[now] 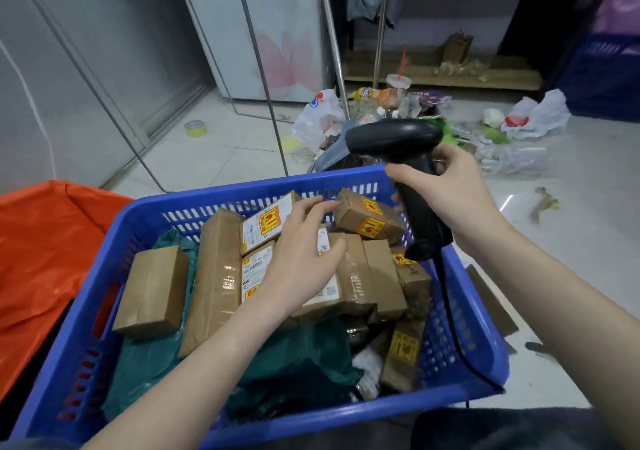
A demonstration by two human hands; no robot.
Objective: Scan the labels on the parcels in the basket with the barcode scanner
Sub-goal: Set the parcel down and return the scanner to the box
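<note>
A blue plastic basket point(104, 259) sits in front of me, filled with several brown cardboard parcels and dark green plastic mailers point(294, 363). My right hand point(453, 193) grips a black corded barcode scanner point(412, 172) above the basket's far right corner, its head pointing left. My left hand point(301, 259) hovers with fingers spread over the middle parcels, its fingertips touching a small brown box with yellow-red stickers point(367, 219). White labels with barcodes face up on two parcels point(258, 228) left of that hand. A plain box point(152, 292) and a long taped box point(214, 276) lie further left.
An orange plastic sheet point(45, 248) lies left of the basket. Beyond it the tiled floor holds plastic bags, bottles and rubbish point(398, 103), a tape roll point(195, 128), and metal rack legs point(273, 110). Wooden shelving point(443, 72) stands at the back.
</note>
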